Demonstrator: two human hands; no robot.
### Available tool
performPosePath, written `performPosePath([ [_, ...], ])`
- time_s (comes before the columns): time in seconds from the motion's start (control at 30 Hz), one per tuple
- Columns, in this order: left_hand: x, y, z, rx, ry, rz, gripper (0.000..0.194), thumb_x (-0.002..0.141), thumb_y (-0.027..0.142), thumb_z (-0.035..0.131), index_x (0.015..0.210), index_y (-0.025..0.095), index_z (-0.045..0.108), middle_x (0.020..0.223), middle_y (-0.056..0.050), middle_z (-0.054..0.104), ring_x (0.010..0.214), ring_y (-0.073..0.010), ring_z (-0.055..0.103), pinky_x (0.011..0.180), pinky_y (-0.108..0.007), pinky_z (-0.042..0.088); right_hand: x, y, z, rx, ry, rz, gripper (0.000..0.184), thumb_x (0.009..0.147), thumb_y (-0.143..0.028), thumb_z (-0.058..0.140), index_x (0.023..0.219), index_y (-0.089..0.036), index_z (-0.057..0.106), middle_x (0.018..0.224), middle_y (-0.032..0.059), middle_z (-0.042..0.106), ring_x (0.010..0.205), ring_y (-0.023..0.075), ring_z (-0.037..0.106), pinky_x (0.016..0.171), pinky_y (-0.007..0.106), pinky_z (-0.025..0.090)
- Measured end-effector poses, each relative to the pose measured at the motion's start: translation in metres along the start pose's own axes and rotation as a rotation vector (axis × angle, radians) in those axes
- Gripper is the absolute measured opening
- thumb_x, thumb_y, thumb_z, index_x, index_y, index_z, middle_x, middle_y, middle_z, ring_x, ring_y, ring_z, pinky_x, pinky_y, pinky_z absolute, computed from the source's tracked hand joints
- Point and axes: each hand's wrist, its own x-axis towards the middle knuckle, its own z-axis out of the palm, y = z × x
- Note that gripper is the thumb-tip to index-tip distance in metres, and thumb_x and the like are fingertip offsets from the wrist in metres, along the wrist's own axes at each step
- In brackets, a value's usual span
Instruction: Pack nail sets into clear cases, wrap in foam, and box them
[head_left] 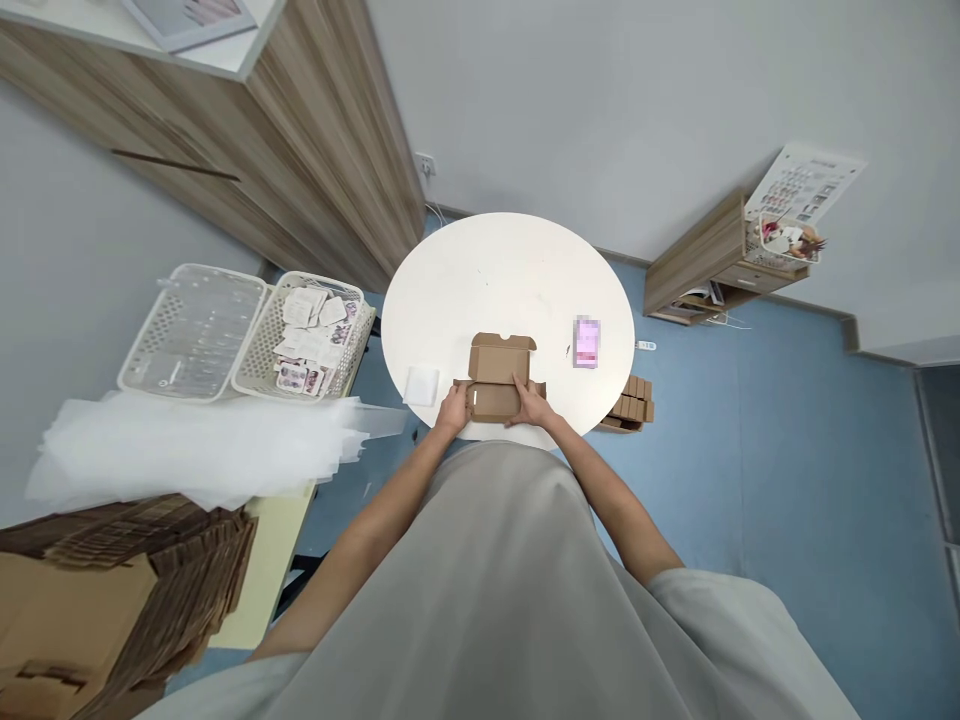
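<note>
A small brown cardboard box (501, 362) stands near the front edge of the round white table, its lid flap raised away from me. Inside its shallow base lies a small white strip (475, 397). My left hand (453, 410) is closed on the box's left end, by a side flap. At the right end, my right hand (531, 404) grips the box, one finger reaching up toward the lid fold and another along the front edge. Left of the box, a white, partly see-through square packet (421, 386) rests on the table.
A pixelated pink rectangle (586, 343) lies on the round table (495, 270). To the left are a basket of printed cards (311, 335), a basket of clear packages (199, 330), white sheets (195, 445) and stacked flat cardboard (150, 590). Several small boxes (634, 402) stand low at right.
</note>
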Motion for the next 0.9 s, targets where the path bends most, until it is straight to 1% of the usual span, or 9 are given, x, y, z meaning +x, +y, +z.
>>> performPosePath([
  [0.1,0.004,0.005,-0.003,0.081,0.002,0.0,0.069,0.09,0.006,0.063,0.156,0.023,0.052,0.132,-0.014,0.067,0.118,-0.0281,0.071,0.107,-0.038,0.054,-0.001,0.002,0.002,-0.02,-0.013,-0.007,0.159,0.064,-0.042,0.106,0.177,-0.035,-0.005,0.176,0.0271,0.011,0.155,0.0457,0.045,0.12,0.052,0.046],
  [0.27,0.004,0.013,-0.002,0.202,-0.035,0.042,0.033,0.1,0.013,0.058,0.133,0.018,0.065,0.12,-0.014,0.074,0.118,-0.0288,0.07,0.102,-0.036,0.051,0.0,0.002,0.001,-0.029,0.024,0.012,0.146,0.071,-0.042,0.103,0.178,-0.035,0.003,0.172,0.0229,0.024,0.154,0.0416,0.046,0.118,0.047,0.047],
  [0.37,0.003,0.016,-0.004,0.218,-0.038,0.06,0.022,0.101,0.013,0.058,0.119,0.018,0.069,0.118,-0.013,0.074,0.116,-0.0276,0.07,0.101,-0.034,0.051,0.002,0.0,-0.003,-0.046,0.038,0.018,0.139,0.074,-0.039,0.101,0.178,-0.034,0.01,0.17,0.0214,0.029,0.151,0.0401,0.05,0.116,0.045,0.049],
  [0.43,0.001,0.016,-0.006,0.224,-0.036,0.07,0.022,0.102,0.014,0.057,0.119,0.019,0.07,0.12,-0.013,0.073,0.116,-0.0267,0.07,0.1,-0.033,0.051,0.003,-0.001,-0.004,-0.053,0.048,0.023,0.134,0.076,-0.038,0.1,0.178,-0.034,0.013,0.168,0.0207,0.032,0.149,0.0396,0.052,0.115,0.044,0.049],
  [0.5,-0.003,0.013,-0.009,0.229,0.006,0.061,0.029,0.103,0.017,0.056,0.13,0.02,0.067,0.129,-0.014,0.069,0.118,-0.027,0.069,0.099,-0.033,0.052,0.004,-0.002,-0.004,-0.056,0.054,0.029,0.131,0.077,-0.038,0.099,0.178,-0.034,0.015,0.168,0.0202,0.033,0.147,0.0393,0.054,0.114,0.043,0.051],
  [0.6,-0.01,0.005,-0.013,0.231,0.153,-0.092,0.046,0.101,0.027,0.063,0.147,0.018,0.058,0.145,-0.018,0.06,0.126,-0.0309,0.067,0.095,-0.036,0.054,0.003,-0.002,-0.004,-0.057,0.058,0.034,0.129,0.077,-0.039,0.098,0.177,-0.035,0.016,0.167,0.0197,0.034,0.145,0.0388,0.056,0.111,0.042,0.052],
  [0.7,-0.014,-0.004,-0.014,0.207,0.154,-0.232,0.037,0.098,0.032,0.068,0.132,0.016,0.067,0.141,-0.02,0.063,0.123,-0.033,0.068,0.093,-0.037,0.055,0.003,-0.003,-0.004,-0.055,0.06,0.03,0.129,0.077,-0.04,0.098,0.177,-0.033,0.017,0.166,0.0198,0.035,0.145,0.0387,0.056,0.11,0.042,0.052],
  [0.8,-0.016,-0.006,-0.014,0.161,0.118,-0.214,0.02,0.099,0.029,0.065,0.114,0.017,0.072,0.13,-0.017,0.07,0.116,-0.0306,0.071,0.093,-0.035,0.053,0.003,-0.003,-0.004,-0.056,0.06,0.033,0.132,0.075,-0.04,0.1,0.177,-0.034,0.017,0.165,0.0193,0.037,0.146,0.0382,0.055,0.11,0.041,0.052],
  [0.9,-0.018,0.002,-0.01,0.087,0.111,-0.196,0.017,0.099,0.032,0.065,0.11,0.019,0.07,0.115,-0.013,0.078,0.111,-0.0291,0.073,0.092,-0.034,0.052,0.003,-0.002,-0.004,-0.061,0.063,0.031,0.131,0.076,-0.038,0.099,0.177,-0.035,0.016,0.165,0.0194,0.037,0.146,0.0381,0.055,0.11,0.042,0.052],
])
